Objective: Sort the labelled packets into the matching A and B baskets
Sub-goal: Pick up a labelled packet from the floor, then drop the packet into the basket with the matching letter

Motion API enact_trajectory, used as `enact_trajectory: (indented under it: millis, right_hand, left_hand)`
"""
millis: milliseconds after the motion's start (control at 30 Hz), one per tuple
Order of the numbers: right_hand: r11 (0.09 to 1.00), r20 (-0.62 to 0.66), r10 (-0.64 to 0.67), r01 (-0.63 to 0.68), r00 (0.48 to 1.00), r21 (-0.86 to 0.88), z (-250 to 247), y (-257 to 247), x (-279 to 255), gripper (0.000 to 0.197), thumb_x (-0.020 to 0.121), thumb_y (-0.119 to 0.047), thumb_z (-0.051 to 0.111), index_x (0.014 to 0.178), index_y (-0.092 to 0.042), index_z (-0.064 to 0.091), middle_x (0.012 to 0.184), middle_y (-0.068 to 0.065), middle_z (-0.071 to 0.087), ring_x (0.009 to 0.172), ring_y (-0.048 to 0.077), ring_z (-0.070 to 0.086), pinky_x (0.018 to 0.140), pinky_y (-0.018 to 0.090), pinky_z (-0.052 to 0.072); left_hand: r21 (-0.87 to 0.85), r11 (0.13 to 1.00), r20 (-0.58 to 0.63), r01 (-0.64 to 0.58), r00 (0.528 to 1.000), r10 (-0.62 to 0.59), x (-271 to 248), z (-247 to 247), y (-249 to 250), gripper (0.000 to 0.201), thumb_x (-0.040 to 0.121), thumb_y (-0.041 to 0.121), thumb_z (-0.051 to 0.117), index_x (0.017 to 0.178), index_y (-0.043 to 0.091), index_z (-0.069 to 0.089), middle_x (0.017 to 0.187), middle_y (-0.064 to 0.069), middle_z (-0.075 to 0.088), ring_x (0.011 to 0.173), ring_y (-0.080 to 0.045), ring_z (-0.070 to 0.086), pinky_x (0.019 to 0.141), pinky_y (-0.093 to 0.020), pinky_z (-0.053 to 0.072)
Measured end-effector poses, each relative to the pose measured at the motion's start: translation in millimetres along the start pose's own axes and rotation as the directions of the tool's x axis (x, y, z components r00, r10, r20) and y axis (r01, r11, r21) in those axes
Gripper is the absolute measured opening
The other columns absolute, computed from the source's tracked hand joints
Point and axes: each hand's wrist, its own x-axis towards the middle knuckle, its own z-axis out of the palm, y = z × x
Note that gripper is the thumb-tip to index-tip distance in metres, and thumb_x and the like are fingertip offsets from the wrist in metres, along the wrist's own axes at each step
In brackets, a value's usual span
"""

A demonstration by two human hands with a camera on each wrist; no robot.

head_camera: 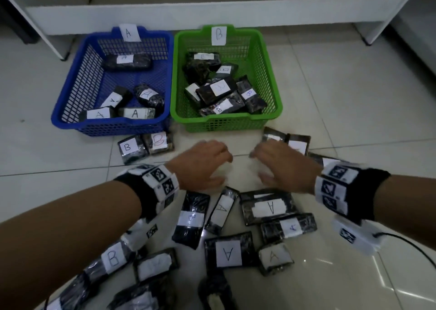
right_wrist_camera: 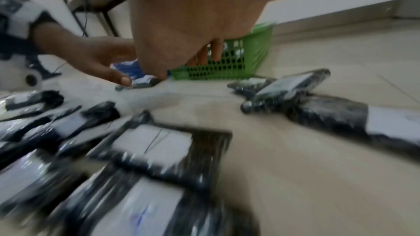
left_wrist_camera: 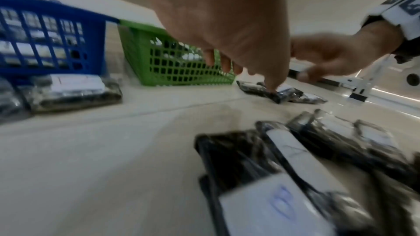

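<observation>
On the tiled floor, both hands hover empty over loose black packets.

Left hand and right hand face each other above a bare tile, fingers loosely spread and gripping nothing. Behind them the blue basket tagged A holds five packets, and the green basket tagged B, touching it, holds a heap. Two B packets lie just before the blue basket. A packet marked A lies near the right wrist, among others scattered toward the onlooker's side.
</observation>
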Motion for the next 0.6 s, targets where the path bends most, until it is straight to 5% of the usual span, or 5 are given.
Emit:
enact_trajectory:
  millis: [100,167,333,467,600]
  right_hand:
    - [0.994,0.405,0.110,-0.094,0.908,-0.059,25.2,-16.3,-39.1,0.078,0.086,-0.057,0.048,0.146,-0.016,0.019,0.149,0.008,0.022,0.135,0.027,0.028,0.110,0.044,0.027]
    - [0.984,0.498,0.177,-0.171,0.849,-0.058,34.9,-22.3,-54.3,0.083,0.087,-0.060,0.045,0.149,-0.018,0.008,0.155,0.006,0.007,0.140,0.025,0.016,0.112,0.044,0.023]
    - [0.979,0.484,0.170,-0.204,0.859,0.017,38.3,-25.1,-52.6,0.068,0.092,-0.041,0.052,0.147,-0.018,0.019,0.152,0.005,0.008,0.135,0.027,0.023,0.104,0.042,0.036]
    - [0.989,0.436,0.141,-0.144,0.889,-0.026,30.1,-28.5,-42.5,0.056,0.089,-0.031,0.057,0.137,-0.015,0.033,0.138,0.007,0.031,0.120,0.025,0.037,0.093,0.037,0.039]
    - [0.999,0.180,0.033,-0.034,0.983,-0.001,16.8,-17.8,-31.8,0.034,0.090,-0.025,0.048,0.120,-0.010,0.051,0.107,0.011,0.057,0.096,0.029,0.056,0.079,0.036,0.046]
  left_hand:
    - [-0.087,0.994,0.339,0.064,0.940,-0.031,-7.0,22.0,16.4,0.088,0.076,0.062,0.060,0.146,0.024,0.023,0.147,-0.002,0.030,0.134,-0.021,0.029,0.109,-0.041,0.029]
    - [-0.073,0.995,0.477,0.064,0.879,-0.021,-5.6,32.3,23.4,0.101,0.073,0.057,0.068,0.150,0.026,0.012,0.154,-0.003,0.020,0.139,-0.024,0.022,0.111,-0.044,0.026]
    - [-0.053,0.997,0.512,0.056,0.859,-0.021,6.6,31.0,31.7,0.091,0.066,0.041,0.080,0.140,0.018,0.032,0.137,-0.006,0.036,0.123,-0.026,0.038,0.095,-0.037,0.033]
    - [-0.153,0.970,0.549,0.191,0.832,-0.077,13.0,15.4,40.9,0.078,0.062,0.023,0.086,0.120,0.009,0.035,0.119,-0.012,0.045,0.104,-0.026,0.046,0.079,-0.034,0.038]
    - [-0.324,0.886,0.549,0.333,0.828,-0.110,13.6,-1.0,33.7,0.057,0.077,0.019,0.076,0.108,0.008,0.029,0.099,-0.013,0.050,0.086,-0.021,0.046,0.066,-0.030,0.036]
